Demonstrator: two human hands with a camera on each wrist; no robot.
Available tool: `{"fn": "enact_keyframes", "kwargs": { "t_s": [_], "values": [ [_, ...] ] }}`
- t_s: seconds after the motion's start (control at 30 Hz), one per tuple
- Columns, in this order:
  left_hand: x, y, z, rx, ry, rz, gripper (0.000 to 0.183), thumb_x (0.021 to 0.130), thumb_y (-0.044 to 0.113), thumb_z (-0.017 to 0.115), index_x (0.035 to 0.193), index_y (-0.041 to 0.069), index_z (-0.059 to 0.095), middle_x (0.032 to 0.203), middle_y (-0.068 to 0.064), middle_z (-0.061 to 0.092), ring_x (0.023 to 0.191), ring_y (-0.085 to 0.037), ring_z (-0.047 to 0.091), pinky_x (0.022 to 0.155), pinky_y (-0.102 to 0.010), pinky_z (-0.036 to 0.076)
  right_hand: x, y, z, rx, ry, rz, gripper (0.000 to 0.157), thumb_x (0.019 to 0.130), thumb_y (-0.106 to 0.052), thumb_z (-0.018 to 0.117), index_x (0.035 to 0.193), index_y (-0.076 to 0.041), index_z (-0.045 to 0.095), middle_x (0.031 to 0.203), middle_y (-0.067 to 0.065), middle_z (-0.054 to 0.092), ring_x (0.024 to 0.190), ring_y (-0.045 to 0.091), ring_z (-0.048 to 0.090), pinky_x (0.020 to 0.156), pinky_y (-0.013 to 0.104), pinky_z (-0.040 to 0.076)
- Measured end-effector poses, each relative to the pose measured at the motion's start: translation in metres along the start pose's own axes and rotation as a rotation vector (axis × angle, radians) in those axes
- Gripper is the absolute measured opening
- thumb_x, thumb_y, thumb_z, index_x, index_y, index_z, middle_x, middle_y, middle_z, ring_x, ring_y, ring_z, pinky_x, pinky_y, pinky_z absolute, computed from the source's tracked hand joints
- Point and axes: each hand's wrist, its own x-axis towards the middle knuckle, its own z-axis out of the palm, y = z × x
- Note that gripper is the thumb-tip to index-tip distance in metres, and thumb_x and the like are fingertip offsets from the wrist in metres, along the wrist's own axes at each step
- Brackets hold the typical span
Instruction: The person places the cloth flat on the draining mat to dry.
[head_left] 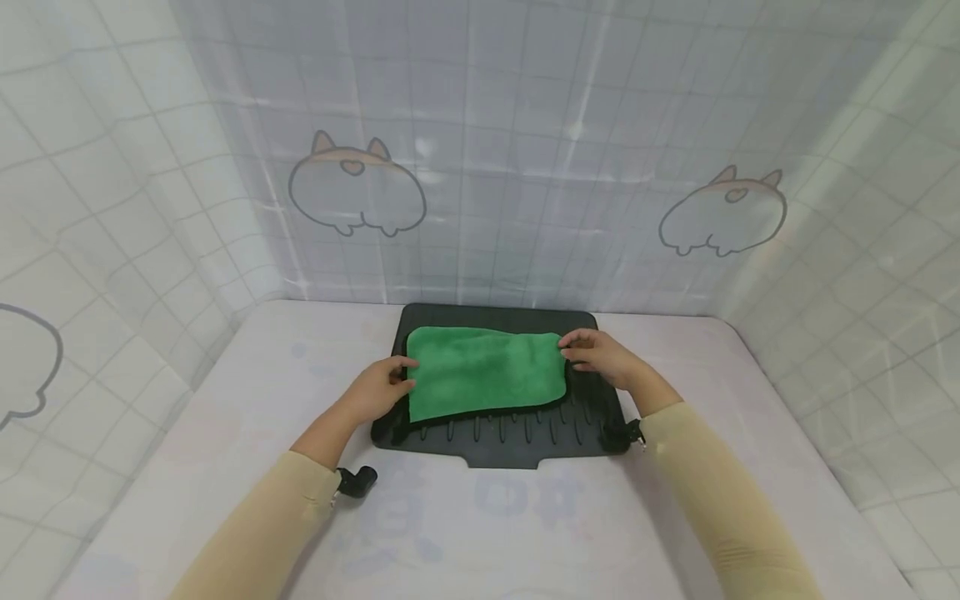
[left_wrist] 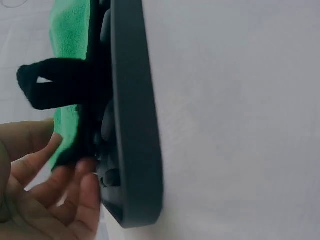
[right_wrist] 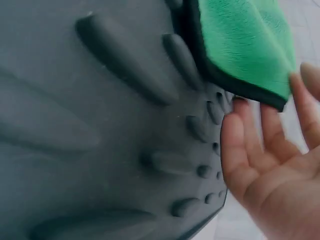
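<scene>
Both with left hand (head_left: pixel 375 390) and with right hand (head_left: pixel 606 357), pinches opposite ends of a rectangular, dark-edged green fleecy cloth (head_left: pixel 487 371), probably light and floppy and best held by its corners, over a black ribbed tray (head_left: pixel 502 454).

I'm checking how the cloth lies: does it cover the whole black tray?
No, in the head view the black tray shows bare beyond the near edge of the green cloth.

Diffuse light; glare streaks on back wall (head_left: pixel 525 100); faint shadows beside sleeves (head_left: pixel 720 492); wrist views dimmer, left fingers (left_wrist: pixel 90 200) blurred
</scene>
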Motion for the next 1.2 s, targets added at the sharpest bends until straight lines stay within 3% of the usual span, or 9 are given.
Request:
{"fn": "enact_keyframes", "kwargs": {
  "t_s": [0.27,0.4,0.53,0.67,0.77,0.87,0.97,1.1,1.2],
  "values": [
    [0.001,0.002,0.002,-0.033,0.009,0.028,0.047,0.098,0.014,0.065,0.143,0.005,0.053,0.126,-0.02,0.058,0.081,-0.019,0.056,0.067,-0.034,0.049,-0.003,0.001,0.0,-0.079,0.067,-0.033,0.034,0.095,-0.015,0.071,0.128,-0.007,0.066,0.135,0.012,0.057,0.109,0.02,0.058,0.087,0.041,0.053],
    [0.004,0.005,0.003,-0.033,0.019,0.012,0.056,0.097,0.014,0.067,0.149,0.006,0.046,0.123,-0.019,0.059,0.081,-0.019,0.058,0.067,-0.033,0.05,-0.007,-0.002,-0.004,-0.126,0.128,-0.09,0.037,0.095,-0.014,0.071,0.132,-0.006,0.065,0.136,0.016,0.057,0.087,0.019,0.061,0.083,0.047,0.054],
    [0.01,0.012,0.004,-0.029,0.033,0.031,0.059,0.098,0.016,0.067,0.152,0.007,0.042,0.128,-0.017,0.057,0.087,-0.018,0.06,0.071,-0.033,0.052,-0.012,-0.012,-0.013,-0.118,0.207,-0.113,0.04,0.097,-0.014,0.069,0.136,-0.009,0.063,0.142,0.015,0.052,0.07,0.018,0.054,0.082,0.054,0.051],
    [0.012,0.021,0.004,-0.053,0.073,0.059,0.06,0.099,0.015,0.065,0.154,0.011,0.04,0.119,-0.013,0.056,0.082,-0.019,0.056,0.068,-0.034,0.049,-0.018,-0.024,-0.023,-0.073,0.277,-0.152,0.045,0.098,-0.014,0.066,0.142,-0.01,0.057,0.149,0.013,0.044,0.087,0.011,0.06,0.084,0.042,0.054],
    [0.012,0.024,0.002,-0.082,0.092,0.087,0.06,0.099,0.013,0.064,0.154,0.013,0.039,0.107,-0.011,0.055,0.077,-0.019,0.053,0.066,-0.035,0.047,-0.023,-0.03,-0.028,-0.015,0.29,-0.189,0.049,0.099,-0.011,0.064,0.146,-0.009,0.052,0.149,0.015,0.045,0.106,0.015,0.061,0.086,0.032,0.055],
    [0.01,0.022,0.001,-0.097,0.059,0.09,0.06,0.099,0.013,0.065,0.154,0.012,0.041,0.101,-0.009,0.056,0.073,-0.018,0.052,0.063,-0.033,0.047,-0.029,-0.029,-0.033,-0.015,0.217,-0.185,0.052,0.099,-0.01,0.065,0.148,-0.009,0.049,0.153,0.014,0.04,0.118,0.025,0.058,0.088,0.033,0.055],
    [0.007,0.016,0.001,-0.089,-0.046,0.062,0.06,0.098,0.013,0.065,0.153,0.008,0.041,0.097,-0.011,0.059,0.067,-0.016,0.051,0.06,-0.032,0.046,-0.034,-0.02,-0.032,-0.101,0.054,-0.103,0.058,0.097,-0.009,0.067,0.151,-0.01,0.046,0.159,0.017,0.03,0.12,0.029,0.057,0.089,0.036,0.055],
    [0.003,0.011,0.002,-0.055,-0.206,0.052,0.061,0.097,0.012,0.065,0.152,0.002,0.04,0.121,-0.019,0.062,0.072,-0.014,0.058,0.064,-0.032,0.051,-0.039,-0.005,-0.021,-0.228,-0.178,0.037,0.071,0.091,-0.006,0.073,0.154,-0.011,0.04,0.159,0.025,0.022,0.105,0.027,0.064,0.086,0.04,0.057],
    [0.002,0.011,0.003,-0.038,-0.255,0.067,0.062,0.096,0.012,0.067,0.151,0.001,0.04,0.138,-0.02,0.055,0.083,-0.015,0.064,0.072,-0.034,0.054,-0.042,0.002,-0.014,-0.257,-0.241,0.076,0.077,0.089,-0.004,0.075,0.155,-0.011,0.037,0.156,0.028,0.024,0.097,0.026,0.067,0.085,0.04,0.058]
  ]
}}
